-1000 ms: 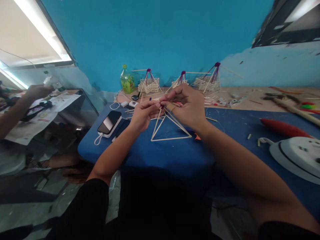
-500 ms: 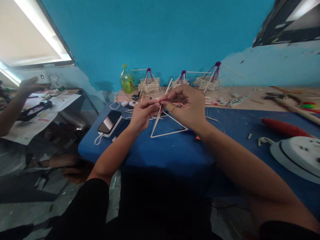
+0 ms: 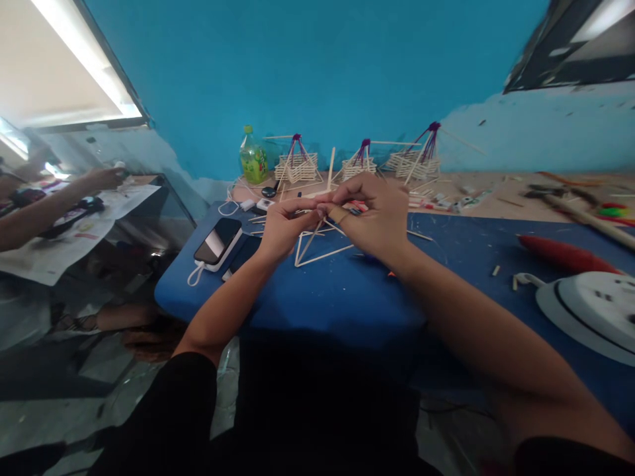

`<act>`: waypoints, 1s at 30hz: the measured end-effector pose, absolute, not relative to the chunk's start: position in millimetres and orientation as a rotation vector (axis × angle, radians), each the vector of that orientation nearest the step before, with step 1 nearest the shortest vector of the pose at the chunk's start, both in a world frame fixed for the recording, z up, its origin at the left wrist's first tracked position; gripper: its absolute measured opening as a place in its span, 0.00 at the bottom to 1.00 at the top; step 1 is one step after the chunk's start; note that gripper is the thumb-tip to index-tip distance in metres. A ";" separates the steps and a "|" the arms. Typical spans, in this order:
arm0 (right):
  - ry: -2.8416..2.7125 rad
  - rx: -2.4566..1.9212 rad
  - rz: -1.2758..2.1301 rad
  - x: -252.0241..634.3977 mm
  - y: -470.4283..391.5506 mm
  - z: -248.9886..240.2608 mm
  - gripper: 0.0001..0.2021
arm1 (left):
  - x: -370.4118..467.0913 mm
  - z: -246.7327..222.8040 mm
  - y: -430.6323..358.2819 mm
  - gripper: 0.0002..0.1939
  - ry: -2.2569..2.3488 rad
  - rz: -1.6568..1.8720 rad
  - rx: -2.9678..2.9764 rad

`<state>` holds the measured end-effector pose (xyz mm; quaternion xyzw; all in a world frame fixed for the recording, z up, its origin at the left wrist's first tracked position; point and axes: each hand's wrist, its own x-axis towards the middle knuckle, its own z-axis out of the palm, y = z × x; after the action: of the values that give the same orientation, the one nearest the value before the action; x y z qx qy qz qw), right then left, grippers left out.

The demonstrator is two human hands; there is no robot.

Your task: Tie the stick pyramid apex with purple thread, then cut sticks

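Note:
A frame of thin wooden sticks point(image 3: 323, 256), joined at the corners in a triangular shape, hangs below my fingertips just over the blue table. My left hand point(image 3: 284, 230) is closed, pinching the frame's upper joint between thumb and forefinger. Right against it, my right hand point(image 3: 374, 210) pinches at the same joint, with a tan wrap on one finger. Fingers hide the joint itself. One stick end point(image 3: 331, 169) sticks up behind the hands. Loose sticks point(image 3: 258, 225) lie beside my left hand.
Along the wall stand several stick structures point(image 3: 297, 168) with purple-tied tops and a green bottle point(image 3: 253, 160). A phone on a white power bank point(image 3: 218, 244) is at left. Rightward are a red pointed object point(image 3: 565, 253) and a white round device point(image 3: 590, 311). A co-worker's arm point(image 3: 64, 201) reaches over another table.
The stick frame has turned and shifted slightly left in my fingers; its protruding stick stands more upright. My hands stay together. The co-worker's arm at left has moved right and lower.

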<state>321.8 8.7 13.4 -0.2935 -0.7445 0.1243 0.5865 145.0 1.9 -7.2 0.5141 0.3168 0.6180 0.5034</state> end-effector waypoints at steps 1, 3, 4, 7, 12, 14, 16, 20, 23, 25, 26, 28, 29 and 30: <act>-1.722 -0.676 0.298 320.9 8.8 12.7 0.09 | 145.2 -7.4 1.9 0.15 0.759 1.499 1.246; -1.705 -0.663 0.332 319.4 8.8 12.3 0.10 | 145.5 -8.1 2.0 0.15 0.759 1.505 1.250; -1.701 -0.658 0.356 318.9 8.6 12.7 0.10 | 145.7 -8.5 2.1 0.15 0.767 1.506 1.249; -1.697 -0.640 0.456 318.6 8.0 16.3 0.13 | 146.4 -9.6 2.7 0.13 0.813 1.514 1.245; -1.718 -0.607 0.642 323.0 13.0 22.5 0.15 | 145.5 -8.0 4.3 0.09 0.850 1.522 1.210; -1.728 -0.588 0.689 325.5 18.1 22.1 0.15 | 144.8 -6.5 4.8 0.07 0.854 1.528 1.193; -1.742 -0.577 0.691 327.8 23.2 20.8 0.12 | 144.5 -5.5 5.4 0.07 0.857 1.537 1.178; -1.796 -0.557 0.638 330.1 27.4 19.4 0.05 | 144.5 -5.8 6.0 0.08 0.881 1.556 1.197; -1.814 -0.565 0.598 329.1 24.9 20.4 0.03 | 143.4 -5.1 4.0 0.09 0.873 1.576 1.256; -1.812 -0.590 0.565 327.9 22.4 21.3 0.02 | 141.7 -2.9 1.0 0.09 0.891 1.577 1.331; -1.811 -0.598 0.554 327.5 21.3 21.9 0.03 | 140.5 -1.4 -0.7 0.09 0.912 1.581 1.382; -1.815 -0.588 0.543 326.9 19.2 23.4 0.03 | 137.7 2.2 -3.8 0.08 0.948 1.608 1.499; -1.824 -0.576 0.535 326.9 18.1 24.4 0.03 | 136.1 3.9 -4.8 0.08 0.959 1.633 1.560; -1.838 -0.565 0.523 327.1 17.1 25.6 0.04 | 134.5 5.4 -5.4 0.07 0.968 1.656 1.615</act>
<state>327.1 17.1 25.6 -0.2379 -0.7742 0.2202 0.5436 134.5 -5.4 5.4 0.6119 0.3669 0.6274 0.3119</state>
